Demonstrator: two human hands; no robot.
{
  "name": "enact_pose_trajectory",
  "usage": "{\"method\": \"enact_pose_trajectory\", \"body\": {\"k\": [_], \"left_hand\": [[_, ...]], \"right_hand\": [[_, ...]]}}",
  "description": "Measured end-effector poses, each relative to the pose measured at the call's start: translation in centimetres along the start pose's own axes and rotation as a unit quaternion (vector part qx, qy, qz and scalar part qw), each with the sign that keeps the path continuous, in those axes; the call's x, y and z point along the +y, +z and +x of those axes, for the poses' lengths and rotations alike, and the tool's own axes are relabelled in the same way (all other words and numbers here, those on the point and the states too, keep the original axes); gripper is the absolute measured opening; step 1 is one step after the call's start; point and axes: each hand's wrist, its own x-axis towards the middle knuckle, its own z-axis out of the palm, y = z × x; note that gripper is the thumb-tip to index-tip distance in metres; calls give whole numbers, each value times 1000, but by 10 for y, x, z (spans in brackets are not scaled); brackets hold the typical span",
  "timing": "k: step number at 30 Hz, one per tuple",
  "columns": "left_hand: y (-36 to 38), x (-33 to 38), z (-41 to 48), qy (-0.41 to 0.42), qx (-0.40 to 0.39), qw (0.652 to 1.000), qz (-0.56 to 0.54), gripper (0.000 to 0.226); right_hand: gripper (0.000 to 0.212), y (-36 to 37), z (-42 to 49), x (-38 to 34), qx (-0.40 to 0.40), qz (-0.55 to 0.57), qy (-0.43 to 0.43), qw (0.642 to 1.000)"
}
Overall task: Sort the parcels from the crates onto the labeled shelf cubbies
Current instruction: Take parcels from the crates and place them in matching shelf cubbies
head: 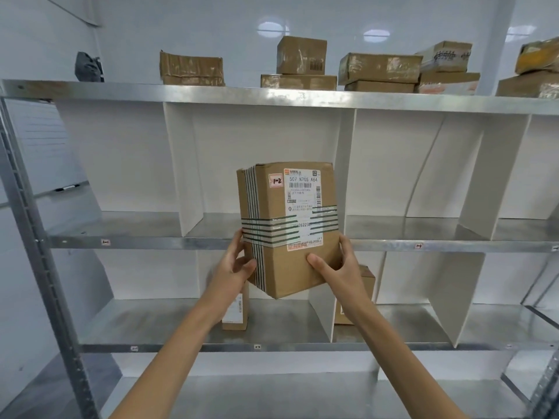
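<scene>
Head view shows the parcel [290, 228] held up tall, long side up and down, right in front of the middle cubby [266, 137]. The left hand [234, 267] and right hand [338, 267] both grip its lower sides, equally close. Its small sticker [276, 180] says 1-2

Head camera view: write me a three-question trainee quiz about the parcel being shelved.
1. True or false: both the left hand and the right hand grip the parcel.
2. The handwritten sticker on the parcel reads: A) 1-2 B) 3-4 C) 5-1
3. Fill in: the stacked boxes sit on the ___ level of the shelf.
Key: 1 true; 2 A; 3 top.
</scene>
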Motion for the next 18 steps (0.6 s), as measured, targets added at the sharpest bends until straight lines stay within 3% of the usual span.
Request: {"method": "enact_pose_trajectory", "body": {"k": [2,4,7,11,14,18], "left_hand": [[0,3,-1,-8,-41,999,-13,64],[2,7,-1,-13,-78,997,-5,89],[7,6,2,-14,-71,997,22,112],[4,-2,8,-26,7,999,-17,110],[7,-4,10,-26,-7,998,-49,97],[9,-3,13,-24,-31,999,-38,104]], "right_hand": [[55,5,-1,3,10,-6,-6,1000],[66,9,-1,7,20,-25,-15,999],[80,15,-3,13,25,-53,-26,998],[76,18,-3,17,20,10,-14,1000],[91,15,-2,26,2,152,75,986],[80,12,-4,36,-66,216,114,968]]}}
